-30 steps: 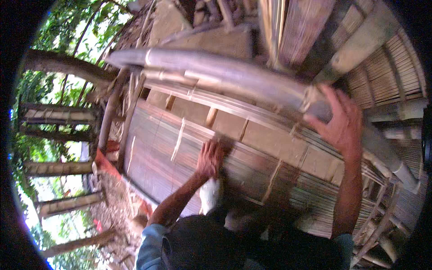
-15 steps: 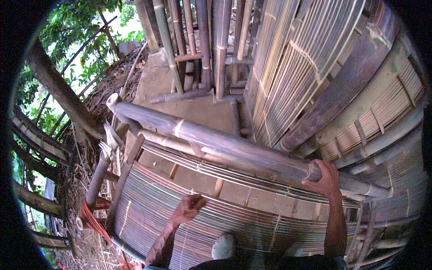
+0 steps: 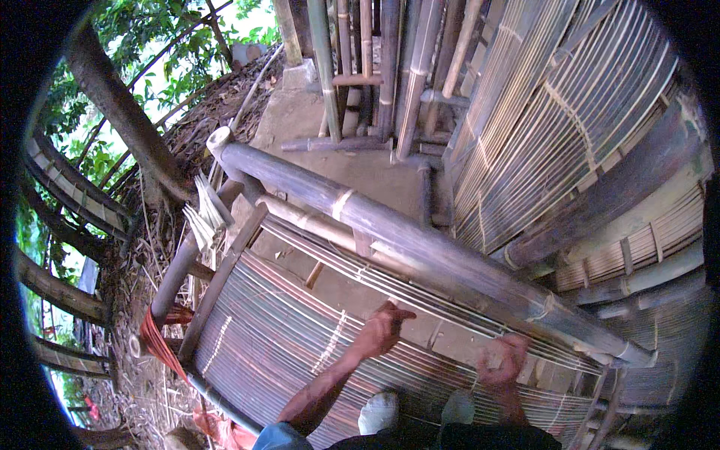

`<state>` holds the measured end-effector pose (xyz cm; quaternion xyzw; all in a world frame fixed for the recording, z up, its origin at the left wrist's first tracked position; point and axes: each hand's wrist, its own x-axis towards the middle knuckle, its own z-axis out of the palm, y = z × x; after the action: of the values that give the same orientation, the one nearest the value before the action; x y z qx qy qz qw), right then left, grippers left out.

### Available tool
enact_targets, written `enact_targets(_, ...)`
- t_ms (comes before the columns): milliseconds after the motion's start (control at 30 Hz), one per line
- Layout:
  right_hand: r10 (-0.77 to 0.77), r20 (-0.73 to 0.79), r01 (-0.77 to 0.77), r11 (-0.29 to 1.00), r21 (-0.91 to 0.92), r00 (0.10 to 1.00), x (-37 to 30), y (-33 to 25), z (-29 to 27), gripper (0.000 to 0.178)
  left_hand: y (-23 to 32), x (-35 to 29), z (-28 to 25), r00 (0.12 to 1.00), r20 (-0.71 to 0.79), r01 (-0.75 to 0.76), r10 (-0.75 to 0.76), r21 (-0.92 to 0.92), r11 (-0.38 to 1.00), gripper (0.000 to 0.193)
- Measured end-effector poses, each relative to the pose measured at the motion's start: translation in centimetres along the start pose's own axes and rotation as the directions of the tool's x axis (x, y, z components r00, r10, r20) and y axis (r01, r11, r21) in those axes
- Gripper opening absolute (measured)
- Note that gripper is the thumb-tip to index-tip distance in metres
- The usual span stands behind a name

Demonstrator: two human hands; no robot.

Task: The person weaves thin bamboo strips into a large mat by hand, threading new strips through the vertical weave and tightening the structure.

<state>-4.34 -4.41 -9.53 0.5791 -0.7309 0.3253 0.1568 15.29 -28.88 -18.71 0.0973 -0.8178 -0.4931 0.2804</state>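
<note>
A bamboo bench has a slatted seat (image 3: pixel 277 337) of thin strips bound with pale ties, under a thick dark bamboo rail (image 3: pixel 420 232). My left hand (image 3: pixel 379 331) is over the seat's far edge, beside the gap between the slats and several loose-set pale strips (image 3: pixel 352 274). Its fingers are curled in, with one finger toward the right. To its right, my right hand (image 3: pixel 502 360) hovers low over the slats near the same gap, fingers bent toward the thumb and slightly blurred. Whatever either hand may be pinching is too small to make out.
Red cord (image 3: pixel 159 341) is wrapped on the bench's left post, near split bamboo ends (image 3: pixel 210 214). A slatted bamboo panel (image 3: pixel 555 112) leans at the right. Upright bamboo poles (image 3: pixel 390 75) stand at the back. A tree trunk (image 3: pixel 124 112) rises at the left.
My right hand has let go of the thick rail and come down and left over the slats. My left hand has moved right, nearer to it. The view has shifted.
</note>
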Motion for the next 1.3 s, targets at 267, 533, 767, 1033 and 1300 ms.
enact_targets(267,0.476,0.696,-0.584,0.806,-0.099,0.538,-7.3,6.5,10.2,0.028,-8.5,0.6,14.4,0.836,0.202,0.238,-0.51,0.703,0.67,0.014)
enact_targets(533,0.243,0.912,-0.842,0.512,0.17,0.331,-9.3,7.9,16.4,0.031,-11.2,-0.4,15.8,0.824,0.245,0.251,-0.511,0.651,0.716,0.017)
enact_targets(767,0.267,0.733,-0.751,0.462,0.473,0.626,-8.9,6.9,12.0,0.016,-3.4,0.9,10.5,0.882,0.115,0.301,-0.456,0.608,0.735,0.028)
enact_targets(1033,0.076,0.702,-0.525,0.721,0.453,0.708,-7.1,5.3,6.9,0.02,3.5,1.2,7.8,0.653,0.504,0.696,-0.565,-0.694,0.186,0.07)
enact_targets(1300,0.084,0.675,-0.497,0.745,0.446,0.733,-6.5,6.1,9.9,0.022,8.1,-2.3,7.2,0.891,-0.047,0.45,-0.451,0.203,0.87,0.051)
